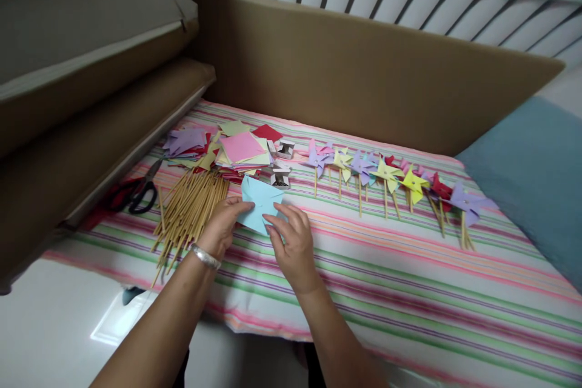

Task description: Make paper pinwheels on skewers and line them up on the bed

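Observation:
A light blue paper square (260,195), with slits running in from its corners, is held just above the striped cloth. My left hand (222,224), with a silver bangle at the wrist, is closed on the paper's left side, thumb on top. At the lower right part of the same sheet, my right hand (290,233) has thumb and forefinger close together on the paper, other fingers along its edge. Behind the sheet sit two small open boxes, one (280,177) with small dark things inside and another (285,150) farther back.
Left of my hands lies a heap of thin wooden sticks (188,212), with dark-handled scissors (144,191) beyond. Stacked coloured paper squares (240,148) and cut papers (186,142) lie behind. Several finished paper pinwheels (386,176) form a row at right. A brown board (327,73) closes the back.

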The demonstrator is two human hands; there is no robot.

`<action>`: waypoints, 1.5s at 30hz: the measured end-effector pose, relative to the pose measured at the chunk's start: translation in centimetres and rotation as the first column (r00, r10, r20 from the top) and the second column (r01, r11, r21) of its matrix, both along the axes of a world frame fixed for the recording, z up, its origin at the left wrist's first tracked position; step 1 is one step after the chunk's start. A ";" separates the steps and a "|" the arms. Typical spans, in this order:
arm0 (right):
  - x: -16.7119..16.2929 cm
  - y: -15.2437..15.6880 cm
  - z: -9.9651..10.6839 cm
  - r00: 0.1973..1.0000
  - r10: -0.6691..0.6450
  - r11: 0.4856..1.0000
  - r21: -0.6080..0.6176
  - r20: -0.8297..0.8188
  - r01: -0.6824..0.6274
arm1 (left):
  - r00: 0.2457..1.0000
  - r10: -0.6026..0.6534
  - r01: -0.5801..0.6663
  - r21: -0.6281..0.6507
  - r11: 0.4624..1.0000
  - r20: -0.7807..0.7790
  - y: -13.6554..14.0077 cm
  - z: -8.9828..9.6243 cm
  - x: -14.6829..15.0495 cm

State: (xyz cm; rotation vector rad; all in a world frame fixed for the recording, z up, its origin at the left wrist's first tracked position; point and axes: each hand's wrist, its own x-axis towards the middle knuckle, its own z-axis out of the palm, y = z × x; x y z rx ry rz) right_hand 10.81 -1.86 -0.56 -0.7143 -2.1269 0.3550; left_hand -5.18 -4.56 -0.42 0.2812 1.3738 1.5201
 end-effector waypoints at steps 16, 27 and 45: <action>-0.3 0.6 -0.2 0.999 -0.030 0.979 -0.202 -0.025 0.024 | 0.991 -0.117 0.120 0.028 0.992 -0.070 -0.1 0.5 1.2; -0.2 1.0 -0.4 0.991 -0.124 0.927 -0.363 -0.051 0.098 | 0.955 -0.238 0.248 0.036 0.968 -0.176 -0.2 0.3 2.0; -0.4 1.2 -0.5 0.984 -0.176 0.897 -0.413 -0.007 0.158 | 0.921 -0.278 0.301 0.047 0.952 -0.273 -0.2 0.6 2.1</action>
